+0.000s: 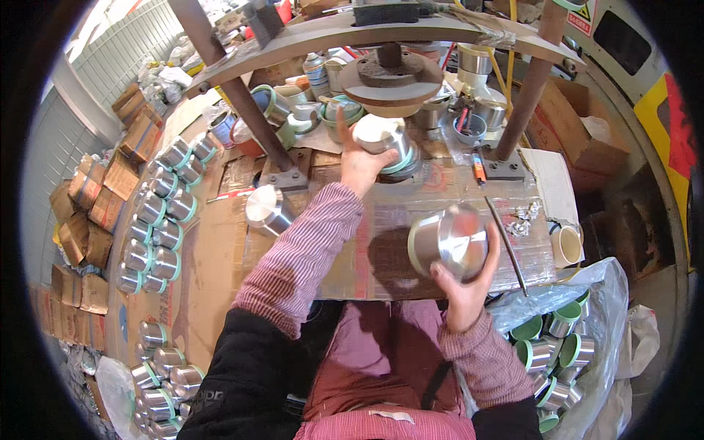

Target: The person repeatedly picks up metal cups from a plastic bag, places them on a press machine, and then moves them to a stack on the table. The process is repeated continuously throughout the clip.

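Observation:
My left hand is closed around the side of a shiny steel cup with a pale green rim. That cup is bottom-up on a dark round base, beneath the round plate of a press. In my right hand is another steel cup, tilted on its side above the cardboard-covered table, its green rim pointing left and its base toward my palm. A third steel cup rests on the table left of my left forearm.
Rows of steel cups line the table's left side. A plastic bag of green-lined cups lies at the lower right. Press posts rise on both sides. A thin metal rod and an orange tube are at right.

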The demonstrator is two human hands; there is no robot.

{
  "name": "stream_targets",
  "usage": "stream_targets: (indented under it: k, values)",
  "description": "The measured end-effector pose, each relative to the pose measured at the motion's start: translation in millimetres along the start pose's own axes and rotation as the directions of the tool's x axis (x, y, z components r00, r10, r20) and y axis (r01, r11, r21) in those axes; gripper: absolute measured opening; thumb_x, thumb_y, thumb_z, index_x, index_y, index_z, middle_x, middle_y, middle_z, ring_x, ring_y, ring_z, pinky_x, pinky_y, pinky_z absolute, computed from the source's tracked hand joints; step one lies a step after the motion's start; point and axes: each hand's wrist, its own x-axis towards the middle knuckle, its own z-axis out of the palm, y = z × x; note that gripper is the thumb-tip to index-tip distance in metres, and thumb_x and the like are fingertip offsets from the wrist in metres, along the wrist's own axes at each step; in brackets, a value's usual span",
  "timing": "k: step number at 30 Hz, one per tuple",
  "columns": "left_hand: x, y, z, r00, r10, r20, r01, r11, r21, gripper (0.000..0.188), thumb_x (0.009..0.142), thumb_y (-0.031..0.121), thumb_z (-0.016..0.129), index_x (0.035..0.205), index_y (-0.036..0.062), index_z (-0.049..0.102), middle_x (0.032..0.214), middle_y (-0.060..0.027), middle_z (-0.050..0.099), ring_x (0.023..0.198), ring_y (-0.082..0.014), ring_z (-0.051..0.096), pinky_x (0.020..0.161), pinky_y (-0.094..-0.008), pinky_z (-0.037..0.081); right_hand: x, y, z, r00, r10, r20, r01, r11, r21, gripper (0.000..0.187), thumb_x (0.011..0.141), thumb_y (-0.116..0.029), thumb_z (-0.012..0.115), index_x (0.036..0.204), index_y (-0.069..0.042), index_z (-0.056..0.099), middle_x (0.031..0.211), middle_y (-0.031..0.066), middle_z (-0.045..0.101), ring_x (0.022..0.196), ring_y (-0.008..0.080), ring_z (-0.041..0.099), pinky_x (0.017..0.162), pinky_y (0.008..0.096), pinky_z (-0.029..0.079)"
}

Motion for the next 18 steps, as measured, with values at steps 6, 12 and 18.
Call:
stream_targets:
  k: [6,12,18]
  values:
    - [-1,-17,6,0.989,-0.041,0.141,0.033,0.998,0.057,0.138,0.068,0.004,0.087,0.160,0.0133,-0.015,0.147,-0.0198,0.046,0.133,-0.0295,0.050,0.115,-0.0396,0.038,-46,-5,-22,0.996,0.068,-0.065,-0.071,0.996,-0.048,0.116,0.066,-0.017,0.091,0.158,-0.002,0.022,0.155,0.0153,0.034,0.144,0.0278,0.035,0.119,0.0404,0.031]
    - [-124,64,-28,0.713,0.354,0.605,-0.614,0.732,0.296,0.124,0.065,0.050,0.090,0.162,0.0196,0.017,0.162,-0.0175,0.029,0.149,-0.0373,0.028,0.122,-0.0597,0.018,-46,-1,-21,0.997,0.062,0.049,-0.053,0.985,-0.165,0.113,0.070,-0.012,0.089,0.157,0.002,0.018,0.152,0.0182,0.033,0.141,0.0292,0.039,0.118,0.0400,0.031]
    - [-186,80,-21,0.659,0.376,0.651,-0.689,0.650,0.322,0.092,0.063,0.023,0.087,0.145,0.0168,0.047,0.147,-0.0129,0.045,0.138,-0.0413,0.043,0.115,-0.0583,0.036,-29,3,-13,0.978,0.021,0.206,0.022,0.978,-0.208,0.087,0.079,-0.020,0.079,0.151,0.004,0.036,0.145,0.0217,0.045,0.136,0.0351,0.044,0.117,0.0421,0.032]
